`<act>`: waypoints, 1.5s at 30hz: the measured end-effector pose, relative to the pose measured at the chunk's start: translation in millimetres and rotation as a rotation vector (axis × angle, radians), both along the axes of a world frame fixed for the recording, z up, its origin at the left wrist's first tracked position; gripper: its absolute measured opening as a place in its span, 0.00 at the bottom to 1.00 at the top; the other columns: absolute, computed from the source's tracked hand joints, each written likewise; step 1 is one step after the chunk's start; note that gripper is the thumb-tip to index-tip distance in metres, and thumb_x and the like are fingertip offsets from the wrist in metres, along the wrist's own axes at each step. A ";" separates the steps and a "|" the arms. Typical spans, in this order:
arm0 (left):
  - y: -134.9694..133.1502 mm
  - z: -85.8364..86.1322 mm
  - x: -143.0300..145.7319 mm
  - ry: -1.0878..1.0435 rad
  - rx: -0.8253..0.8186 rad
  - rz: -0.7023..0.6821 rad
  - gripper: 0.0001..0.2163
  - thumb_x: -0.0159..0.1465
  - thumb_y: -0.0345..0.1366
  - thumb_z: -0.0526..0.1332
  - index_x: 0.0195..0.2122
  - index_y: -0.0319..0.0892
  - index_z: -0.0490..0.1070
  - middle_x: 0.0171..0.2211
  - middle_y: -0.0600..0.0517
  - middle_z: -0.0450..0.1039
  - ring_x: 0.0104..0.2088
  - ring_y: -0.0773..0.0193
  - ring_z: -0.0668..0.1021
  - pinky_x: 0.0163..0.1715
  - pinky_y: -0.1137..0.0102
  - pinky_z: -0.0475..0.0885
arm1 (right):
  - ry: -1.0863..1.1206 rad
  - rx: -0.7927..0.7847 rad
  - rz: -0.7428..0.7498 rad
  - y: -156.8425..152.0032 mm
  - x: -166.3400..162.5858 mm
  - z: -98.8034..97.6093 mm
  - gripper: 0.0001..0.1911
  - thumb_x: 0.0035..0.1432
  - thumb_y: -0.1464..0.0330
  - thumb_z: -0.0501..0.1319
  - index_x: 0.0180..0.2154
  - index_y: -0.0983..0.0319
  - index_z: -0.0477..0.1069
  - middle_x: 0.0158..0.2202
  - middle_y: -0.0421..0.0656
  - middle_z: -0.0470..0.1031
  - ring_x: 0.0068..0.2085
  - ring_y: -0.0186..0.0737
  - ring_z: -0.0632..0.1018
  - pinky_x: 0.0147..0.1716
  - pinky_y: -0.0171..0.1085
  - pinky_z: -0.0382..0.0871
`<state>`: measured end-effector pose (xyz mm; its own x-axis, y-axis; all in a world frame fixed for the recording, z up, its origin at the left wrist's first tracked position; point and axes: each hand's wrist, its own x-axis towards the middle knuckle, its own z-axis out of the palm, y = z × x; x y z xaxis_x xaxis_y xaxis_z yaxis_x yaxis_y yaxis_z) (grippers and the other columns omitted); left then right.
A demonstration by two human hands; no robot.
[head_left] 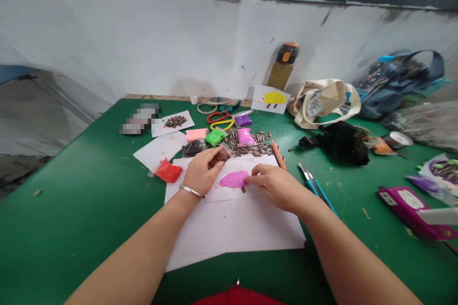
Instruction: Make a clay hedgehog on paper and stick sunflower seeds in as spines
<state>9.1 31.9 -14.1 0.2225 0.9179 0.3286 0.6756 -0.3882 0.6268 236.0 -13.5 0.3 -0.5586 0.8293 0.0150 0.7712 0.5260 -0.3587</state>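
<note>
My left hand (204,167) is closed, pinching a small clear plastic bag with dark brown clay (225,151) inside. Below it, on a small white card (218,194), lies a flat pink clay shape (233,179), pointed at its left end. Under its right side is a short brown clay leg (244,190). With fingers curled together, my right hand (272,184) touches the pink shape's right end. Whether something small sits between those fingertips is hidden. Beneath the card are larger white sheets of paper (229,228).
Bagged red clay (168,170), green clay (215,137) and a pile of striped seeds (257,148) lie around the paper. Scissors (220,116) are behind. To the right are a blue utility knife (317,186), a black pouch (343,143) and a magenta device (411,209).
</note>
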 end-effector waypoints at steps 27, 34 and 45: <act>2.0 -5.1 3.4 0.052 -0.034 0.006 0.17 0.59 0.35 0.59 0.50 0.42 0.70 0.49 0.50 0.75 0.47 0.59 0.76 0.49 0.65 0.72 | -0.103 0.200 0.120 -6.4 -39.1 -1.8 0.18 0.61 0.73 0.53 0.50 0.54 0.69 0.45 0.46 0.67 0.45 0.45 0.64 0.43 0.43 0.54; 2.2 -4.0 3.7 0.057 -0.016 -0.004 0.17 0.59 0.34 0.59 0.50 0.42 0.71 0.48 0.51 0.75 0.46 0.60 0.77 0.50 0.64 0.71 | -0.054 0.179 0.098 -4.7 -39.7 -8.8 0.19 0.62 0.73 0.54 0.52 0.52 0.67 0.45 0.45 0.68 0.44 0.44 0.64 0.44 0.42 0.53; 0.9 -6.5 1.4 0.030 -0.007 -0.012 0.16 0.59 0.32 0.59 0.49 0.41 0.71 0.47 0.49 0.76 0.45 0.59 0.77 0.49 0.63 0.72 | 0.067 0.177 0.046 -2.0 -43.6 -7.5 0.19 0.57 0.77 0.54 0.48 0.55 0.73 0.44 0.45 0.72 0.43 0.44 0.68 0.44 0.45 0.56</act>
<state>10.5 32.8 -20.7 0.2433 0.9174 0.3151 0.6891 -0.3920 0.6094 192.4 -15.5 -7.2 -0.5890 0.7838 0.1968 0.7221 0.6199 -0.3071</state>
